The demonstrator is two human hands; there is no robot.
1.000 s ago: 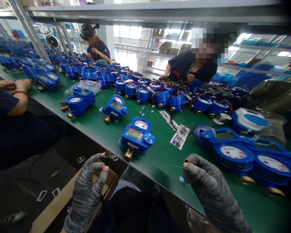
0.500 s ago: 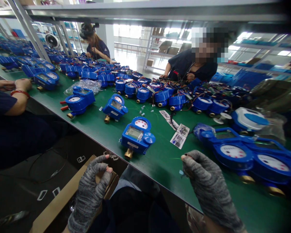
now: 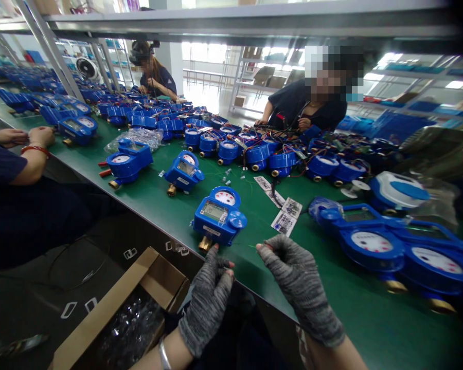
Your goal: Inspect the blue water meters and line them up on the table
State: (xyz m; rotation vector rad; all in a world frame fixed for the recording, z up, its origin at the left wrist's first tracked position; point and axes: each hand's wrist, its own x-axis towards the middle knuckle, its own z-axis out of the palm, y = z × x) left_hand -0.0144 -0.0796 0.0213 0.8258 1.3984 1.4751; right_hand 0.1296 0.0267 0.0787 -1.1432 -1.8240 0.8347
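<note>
A blue meter (image 3: 218, 216) with a white dial, a small display and a brass fitting stands near the bench edge. My left hand (image 3: 210, 295), in a grey fingerless glove, is just below that fitting, fingers apart and holding nothing. To the right of the meter, my right hand (image 3: 297, 282), gloved alike, pinches a thin green wire (image 3: 250, 245) between thumb and forefinger. Beyond the meter lie printed labels (image 3: 287, 217) and small clear pieces (image 3: 227, 177). Another blue meter (image 3: 183, 172) sits behind on the left.
Wired blue meters (image 3: 227, 149) fill the back of the green bench (image 3: 170, 221); larger ones (image 3: 374, 246) lie at right. A cardboard box (image 3: 100, 308) with clear plastic parts is below left. Two people work across the bench; another person's hands (image 3: 38, 137) are at left.
My left hand has moved right and up, close to the meter's brass fitting. My right hand has moved left with the green wire, nearer the meter. The box's contents now show.
</note>
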